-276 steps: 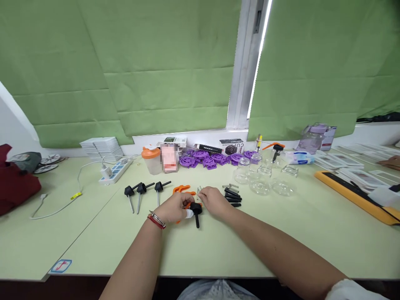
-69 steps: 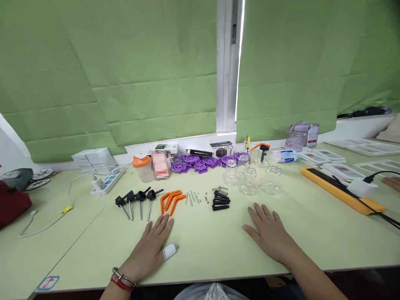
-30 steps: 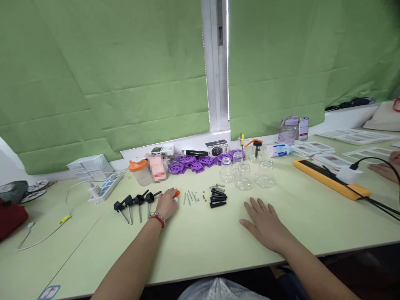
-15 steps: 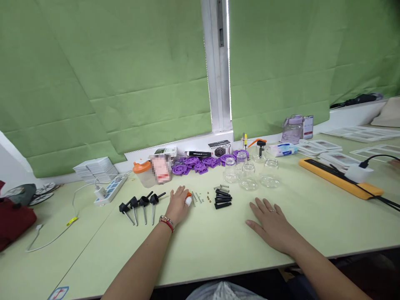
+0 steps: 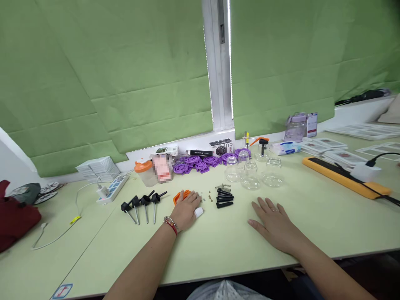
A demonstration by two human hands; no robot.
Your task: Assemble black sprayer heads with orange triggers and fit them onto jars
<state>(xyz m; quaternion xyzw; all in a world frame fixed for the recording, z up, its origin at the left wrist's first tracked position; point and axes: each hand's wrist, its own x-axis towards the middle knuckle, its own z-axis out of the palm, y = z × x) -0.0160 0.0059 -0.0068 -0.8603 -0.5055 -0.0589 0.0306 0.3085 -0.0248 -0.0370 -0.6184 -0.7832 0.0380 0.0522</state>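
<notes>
My left hand [image 5: 186, 206] lies palm down on the pale green table [image 5: 218, 246], its fingers covering the small metal pins, so what is under them is hidden. Its thumb wears a white bandage. Orange levers [image 5: 180, 195] poke out just left of its fingertips. Several black valve stems [image 5: 143, 203] lie further left. To the right are tiny brass bits [image 5: 211, 197], black plastic pieces [image 5: 224, 199] and springs [image 5: 225, 187]. My right hand [image 5: 272, 221] rests flat and spread on the table, holding nothing.
Clear glass jars [image 5: 251, 178] stand behind the small parts, with purple discs [image 5: 203, 163] and boxes along the window sill. An orange-lidded cup [image 5: 144, 173] and a power strip [image 5: 113, 186] sit back left, a red cloth [image 5: 15, 221] far left. A long orange bar [image 5: 343, 181] with a cable lies right.
My left hand has slid right from the orange levers onto the metal pins, uncovering the levers. My right hand has stayed flat on the table. The view has shifted slightly.
</notes>
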